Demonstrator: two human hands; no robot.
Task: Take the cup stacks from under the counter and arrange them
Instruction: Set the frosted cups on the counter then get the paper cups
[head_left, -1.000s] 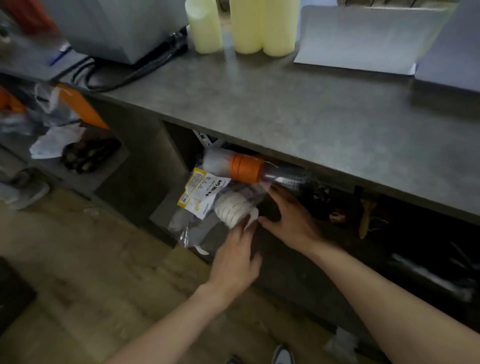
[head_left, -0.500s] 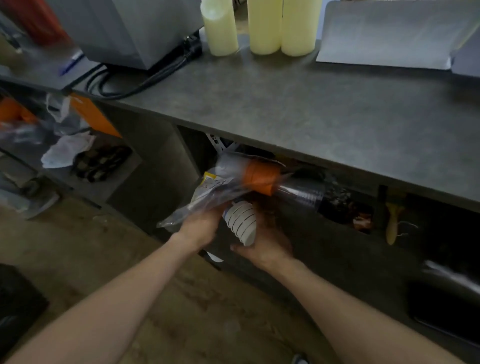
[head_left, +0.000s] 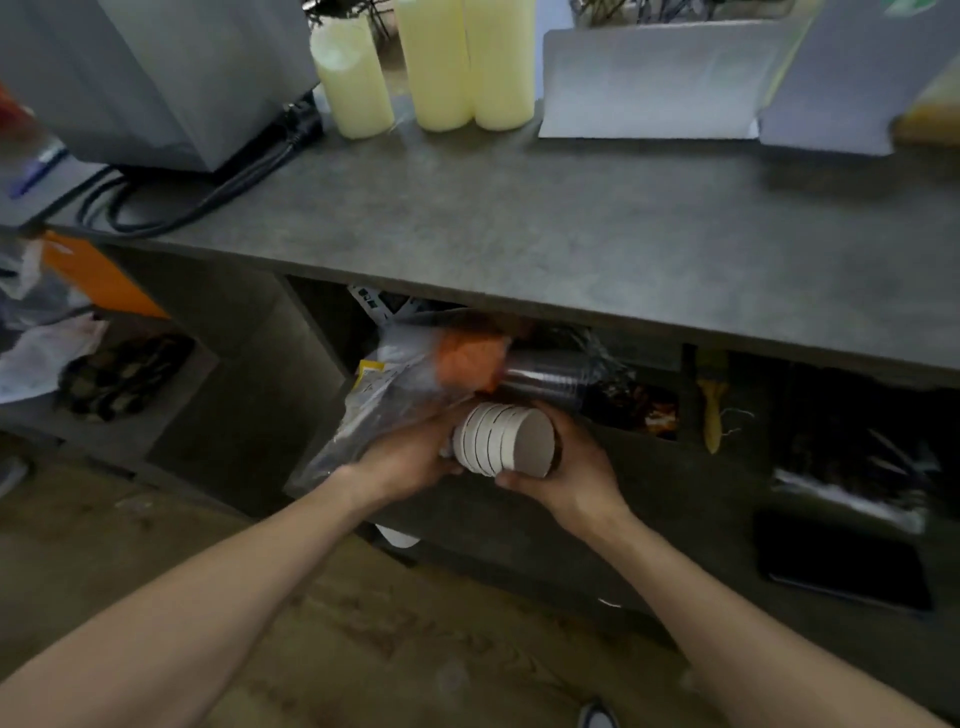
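Both forearms reached forward below the grey stone-look tabletop (head_left: 571, 249). Right hand (head_left: 574, 475) and left hand (head_left: 410, 457) each wrapped a grip around the short sideways stack of white paper cups (head_left: 501, 439), at the shelf opening.

I see the counter (head_left: 571, 234) front bare; behind, yellow stacks (head_left: 447, 67) and cables (head_left: 197, 202); cubby (head_left: 519, 358) crammed with bags.

We look down on a grey stone-patterned desk (head_left: 545, 228) with dark open shelves (head_left: 649, 499) under it, a worn wooden floor (head_left: 415, 639) below, and a lower side shelf (head_left: 130, 431) at the left, all in dim, even light.
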